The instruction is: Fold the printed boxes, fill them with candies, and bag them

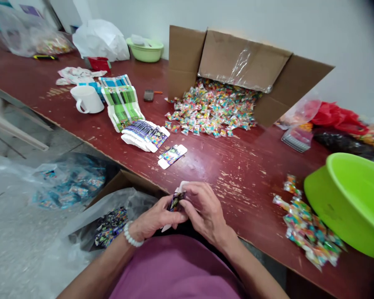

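A small printed candy box [177, 201] with white end flaps is held between my two hands at the table's near edge. My left hand [162, 216], with a beaded bracelet at the wrist, grips its lower left side. The fingers of my right hand [205, 207] close on its right side and upper flap. My fingers partly hide the box. Just beyond lies a single flat box [172, 156] with its flaps out. Farther off, a fanned stack of purple flat boxes [146, 135] rests against green flat boxes [124, 106].
A cardboard carton [246, 58] spills wrapped candies [212, 108] onto the table. At right, a green basin [339, 199] stands by more wrapped candies [308, 228]. A white mug [87, 99] is at left. Below the edge, a plastic-lined box holds dark packets [110, 224].
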The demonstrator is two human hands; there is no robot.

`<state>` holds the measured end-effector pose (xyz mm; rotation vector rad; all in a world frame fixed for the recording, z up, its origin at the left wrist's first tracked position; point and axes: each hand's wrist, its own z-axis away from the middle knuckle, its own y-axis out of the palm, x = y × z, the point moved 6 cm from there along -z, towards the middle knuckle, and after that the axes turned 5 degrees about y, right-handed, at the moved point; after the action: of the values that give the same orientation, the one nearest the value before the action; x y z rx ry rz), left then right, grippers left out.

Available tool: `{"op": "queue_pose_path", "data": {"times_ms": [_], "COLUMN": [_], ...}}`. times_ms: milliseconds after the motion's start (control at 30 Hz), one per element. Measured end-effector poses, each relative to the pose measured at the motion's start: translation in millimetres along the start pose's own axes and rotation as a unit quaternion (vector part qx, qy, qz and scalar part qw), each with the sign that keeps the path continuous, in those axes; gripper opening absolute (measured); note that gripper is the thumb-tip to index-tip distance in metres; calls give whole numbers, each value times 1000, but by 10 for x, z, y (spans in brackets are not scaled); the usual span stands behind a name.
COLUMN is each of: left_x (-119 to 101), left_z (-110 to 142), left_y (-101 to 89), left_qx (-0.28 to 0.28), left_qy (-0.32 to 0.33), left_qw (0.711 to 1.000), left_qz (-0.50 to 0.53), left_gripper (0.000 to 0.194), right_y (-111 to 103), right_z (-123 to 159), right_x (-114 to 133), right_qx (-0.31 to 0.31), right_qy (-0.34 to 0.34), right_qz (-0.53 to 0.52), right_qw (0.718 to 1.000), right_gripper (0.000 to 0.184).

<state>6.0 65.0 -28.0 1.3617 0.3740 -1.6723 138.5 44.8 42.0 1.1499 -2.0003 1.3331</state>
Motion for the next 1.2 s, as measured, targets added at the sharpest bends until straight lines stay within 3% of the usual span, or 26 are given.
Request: {"op": "queue_pose_path", "data": {"times_ms": [300,600,767,833,900,933,1033,1200], "left_x": [-102,-30,-66,-110,-130,-129,-118,-204], "left_z": [-52,-46,-92,-118,-134,-141,-161,-145], "left_y": [132,44,60,28,8,8,31,-66], "left_qx": [99,92,72,29,-8,-20,-35,-102], "left_qy": [1,-24,-8,8,10,6,2,97], "left_qw": [995,993,994,996,997,998,999,980], "left_qz": [-28,-69,-84,-85,-75,-65,-38,-138], "left_gripper": [30,34,16,18,20,21,27,25], "right_y": [37,55,90,71,31,42,162,126], "right_z": [-98,-67,-60,-76,-84,-81,-64,-73], "right_x": [-135,-129,-223,-301,-369,-395,-450,-510], "right_qx": [157,282,225,146,54,36,71,41], "right_qy": [56,125,152,164,170,176,208,242], "right_qz": [-6,-57,-134,-134,-109,-109,-165,-166], "right_qw": [986,950,953,966,978,978,962,955], "right_gripper": [6,4,8,6,15,19,20,34]}}
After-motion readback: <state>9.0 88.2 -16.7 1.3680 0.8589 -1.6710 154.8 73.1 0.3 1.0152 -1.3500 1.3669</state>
